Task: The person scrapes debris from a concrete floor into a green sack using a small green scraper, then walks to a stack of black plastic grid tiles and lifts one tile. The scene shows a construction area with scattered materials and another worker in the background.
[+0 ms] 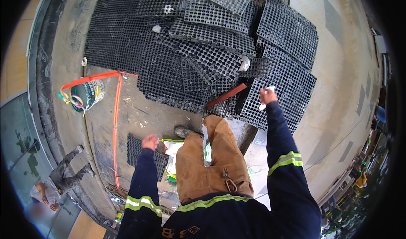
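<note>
My right hand (268, 96) grips a crumpled white scrap (262, 107), perhaps paper or plastic, above a black perforated plastic panel (287, 86). My left hand (150, 141) hangs at my left side, over a smaller piece of black perforated panel (135, 147); its fingers look curled, and I cannot tell whether they hold anything. Before me, many overlapping black perforated panels (190, 71) cover the floor. A reddish bar (226, 94) leans across their near edge. Another whitish scrap (244, 63) rests on the panels, and a pale lump (156, 28) lies farther off.
A bucket (95, 93) stands left, with orange tape (116, 128) running past it. A white sack (172, 153) lies by my left leg. Another person (65, 175) is at lower left. Beyond the panels on the right is a pale floor (336, 80), with people farther off.
</note>
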`<state>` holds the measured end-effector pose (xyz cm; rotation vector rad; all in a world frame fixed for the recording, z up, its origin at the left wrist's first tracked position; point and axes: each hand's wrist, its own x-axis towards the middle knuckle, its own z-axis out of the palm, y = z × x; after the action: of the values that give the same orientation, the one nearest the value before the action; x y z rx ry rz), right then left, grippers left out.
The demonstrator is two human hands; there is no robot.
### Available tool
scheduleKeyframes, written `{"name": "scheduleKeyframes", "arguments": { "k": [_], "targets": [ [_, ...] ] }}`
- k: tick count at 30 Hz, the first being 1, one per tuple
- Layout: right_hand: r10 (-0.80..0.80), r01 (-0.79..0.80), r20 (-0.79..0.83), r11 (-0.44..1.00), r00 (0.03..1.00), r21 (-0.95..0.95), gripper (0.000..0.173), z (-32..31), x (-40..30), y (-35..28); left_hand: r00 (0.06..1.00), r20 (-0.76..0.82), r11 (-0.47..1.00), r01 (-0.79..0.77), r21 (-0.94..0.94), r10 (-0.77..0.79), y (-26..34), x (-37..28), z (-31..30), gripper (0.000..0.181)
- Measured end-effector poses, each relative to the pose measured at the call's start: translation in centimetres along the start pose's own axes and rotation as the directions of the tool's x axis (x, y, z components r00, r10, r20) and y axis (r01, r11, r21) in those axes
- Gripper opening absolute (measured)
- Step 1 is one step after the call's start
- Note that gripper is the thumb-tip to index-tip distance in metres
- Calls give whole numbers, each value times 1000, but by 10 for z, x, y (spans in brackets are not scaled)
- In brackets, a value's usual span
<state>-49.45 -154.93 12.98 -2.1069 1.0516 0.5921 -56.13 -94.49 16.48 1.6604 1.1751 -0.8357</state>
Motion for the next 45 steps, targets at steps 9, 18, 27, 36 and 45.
{"name": "scheduleKeyframes", "arguments": {
  "k": [9, 18, 27, 36, 45],
  "targets": [
    [-443, 248, -379, 851, 812, -463, 30, 13, 147, -75, 898, 248, 916, -392, 79, 363, 156, 80, 186, 32],
    [-224, 176, -450, 974, 865, -145, 20, 120, 161, -47, 907, 355, 946, -292, 144, 226, 48, 81, 242, 26],
    [-120, 196, -191, 870, 974, 452, 17, 139, -27, -16, 910, 393, 990, 140, 11, -133, -1, 40, 230, 34],
    [-296, 253, 223, 947, 929, 199, 15, 168, -182, -25, 669, 728, 738, 417, -531, 146, 10, -11, 268, 41],
    [-392, 452, 365, 888, 844, -90, 23, 159, -191, -19, 990, 81, 992, -111, -55, 115, -111, 16, 166, 30]
  ]
}}
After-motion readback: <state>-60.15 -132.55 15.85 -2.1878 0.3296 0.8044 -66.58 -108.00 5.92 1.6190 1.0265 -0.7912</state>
